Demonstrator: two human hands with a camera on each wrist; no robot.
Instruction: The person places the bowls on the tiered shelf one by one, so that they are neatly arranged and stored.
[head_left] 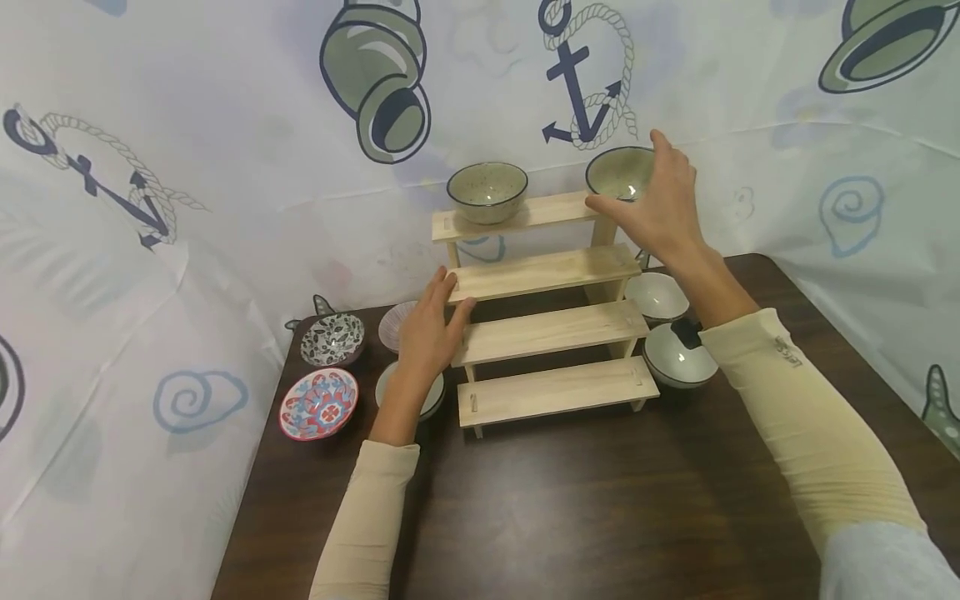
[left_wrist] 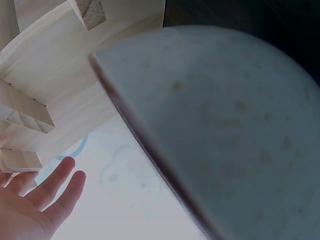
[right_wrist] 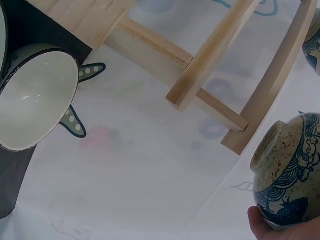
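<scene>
My right hand [head_left: 667,204] holds a speckled bowl [head_left: 618,173] by its rim, thumb on the near side and fingers on the far side, at the right end of the rack's top shelf. Seen from the right wrist, this bowl [right_wrist: 287,175] has a blue wave pattern outside and a small foot. A similar greenish bowl [head_left: 487,190] sits upright on the top shelf's left part. At the left side of the wooden step rack [head_left: 551,333], my left hand [head_left: 431,333] has its fingers extended by the second-highest shelf; the left wrist view shows the fingers [left_wrist: 62,182] spread, holding nothing.
Two white bowls [head_left: 678,358] stand on the dark table [head_left: 570,508] right of the rack. At the left are a red-and-blue patterned bowl [head_left: 320,404], a black-and-white one [head_left: 332,339], and two others partly behind my left arm. A printed cloth [head_left: 247,167] hangs behind.
</scene>
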